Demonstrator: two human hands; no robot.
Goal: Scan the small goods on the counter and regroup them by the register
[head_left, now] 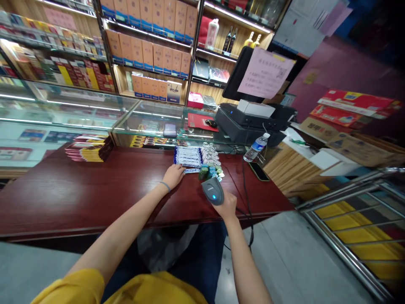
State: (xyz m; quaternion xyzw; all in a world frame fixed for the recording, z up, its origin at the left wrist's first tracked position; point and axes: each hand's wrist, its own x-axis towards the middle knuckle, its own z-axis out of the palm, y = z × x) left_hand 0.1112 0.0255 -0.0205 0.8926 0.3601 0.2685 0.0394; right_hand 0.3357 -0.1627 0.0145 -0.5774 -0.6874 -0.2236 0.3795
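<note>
My right hand (228, 203) is wrapped round the handle of a grey barcode scanner (212, 191), whose blue light is lit. The scanner's head is over the counter's front half, just below several green and blue wrapped pieces (212, 172). At the left end of a slim blue-and-white packet (191, 170), the fingers of my left hand (174, 176) are closed on it, low over the counter. Behind that packet lies a row of similar blue-and-white packets (187, 156). Silvery-pink wrapped pieces (210, 153) are grouped to the right of the row.
The dark red counter (95, 198) carries a stack of red-and-yellow packs (89, 148) on the left. A water bottle (256, 147), a phone (258, 171) and trailing cables (246, 190) are on the right. Glass cases (152, 112) and a monitor (237, 74) stand behind.
</note>
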